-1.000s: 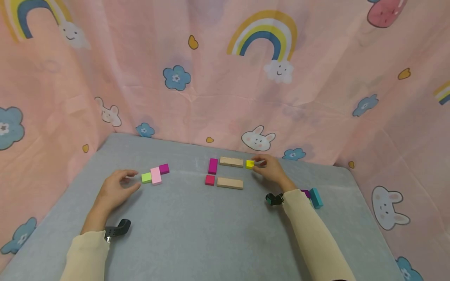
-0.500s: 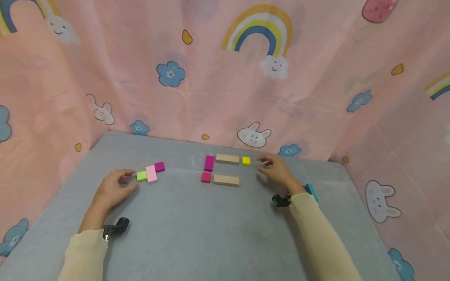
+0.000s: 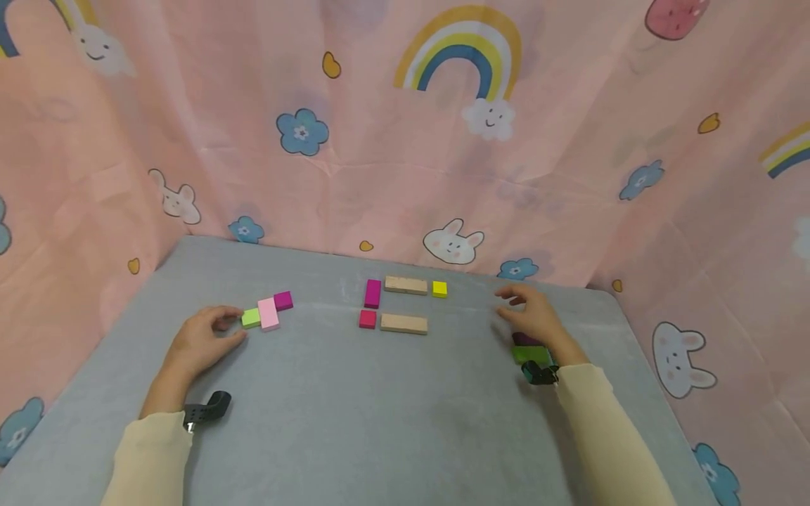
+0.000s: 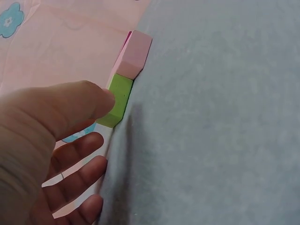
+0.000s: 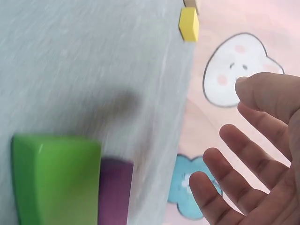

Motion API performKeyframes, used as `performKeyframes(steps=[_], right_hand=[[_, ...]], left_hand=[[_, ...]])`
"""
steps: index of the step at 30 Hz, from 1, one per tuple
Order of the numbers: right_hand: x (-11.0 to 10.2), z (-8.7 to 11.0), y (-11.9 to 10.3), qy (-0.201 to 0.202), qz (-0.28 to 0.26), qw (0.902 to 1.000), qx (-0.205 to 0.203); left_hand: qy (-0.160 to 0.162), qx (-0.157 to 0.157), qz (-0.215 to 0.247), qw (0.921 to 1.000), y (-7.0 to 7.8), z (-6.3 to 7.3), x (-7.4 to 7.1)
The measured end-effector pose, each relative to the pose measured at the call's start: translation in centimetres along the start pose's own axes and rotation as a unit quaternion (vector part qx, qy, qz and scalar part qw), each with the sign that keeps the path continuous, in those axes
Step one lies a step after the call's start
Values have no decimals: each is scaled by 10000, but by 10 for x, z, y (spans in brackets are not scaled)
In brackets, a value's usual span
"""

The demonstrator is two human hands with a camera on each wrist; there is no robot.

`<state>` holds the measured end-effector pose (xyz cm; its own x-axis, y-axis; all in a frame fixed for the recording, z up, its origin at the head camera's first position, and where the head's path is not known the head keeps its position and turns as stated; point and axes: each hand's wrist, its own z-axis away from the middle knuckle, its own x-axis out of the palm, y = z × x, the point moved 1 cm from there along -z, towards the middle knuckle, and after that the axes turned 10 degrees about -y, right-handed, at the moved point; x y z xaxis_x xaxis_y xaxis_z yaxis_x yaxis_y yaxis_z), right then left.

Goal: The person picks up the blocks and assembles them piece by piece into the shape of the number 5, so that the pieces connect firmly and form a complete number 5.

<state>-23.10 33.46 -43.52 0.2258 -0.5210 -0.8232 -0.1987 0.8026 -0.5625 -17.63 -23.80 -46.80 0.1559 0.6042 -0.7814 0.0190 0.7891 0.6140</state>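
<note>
My left hand (image 3: 197,344) rests beside a light green block (image 3: 251,318), its fingers loosely bent and holding nothing; whether a fingertip touches the block I cannot tell. Against that block lies a pink block (image 3: 268,314), followed by a magenta block (image 3: 283,300). My right hand (image 3: 534,316) hovers over the table's right side, and the right wrist view shows its fingers spread with nothing in them. Under its wrist are a green block (image 3: 530,354) and a dark purple block (image 5: 115,187), partly covered by the arm in the head view. A yellow block (image 3: 439,289) sits to its left.
Mid-table, a magenta block (image 3: 373,294) stands behind a red block (image 3: 368,319). To their right lie two wooden planks, one at the back (image 3: 406,284) and a front plank (image 3: 403,324). A pink printed curtain (image 3: 354,197) borders the grey table (image 3: 380,422).
My right hand has left the yellow block and moved right, toward the green and purple blocks. The yellow block stays by the back plank. My left hand has hardly moved; the head view has shifted slightly.
</note>
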Motion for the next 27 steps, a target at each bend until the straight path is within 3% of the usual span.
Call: performKeyframes(steps=[13,21,27], right_hand=[[-21,33,16,130,308,9991,274],[-26,56,29,344,576,9975,218],[-28,72,39,370,615,9962,493]], left_hand=[[14,-62,-45,10000,2,-7,-1],[-70,-143,-82,9998,2,-10,-1],[47,-107,-134,9998,0,-10,1]])
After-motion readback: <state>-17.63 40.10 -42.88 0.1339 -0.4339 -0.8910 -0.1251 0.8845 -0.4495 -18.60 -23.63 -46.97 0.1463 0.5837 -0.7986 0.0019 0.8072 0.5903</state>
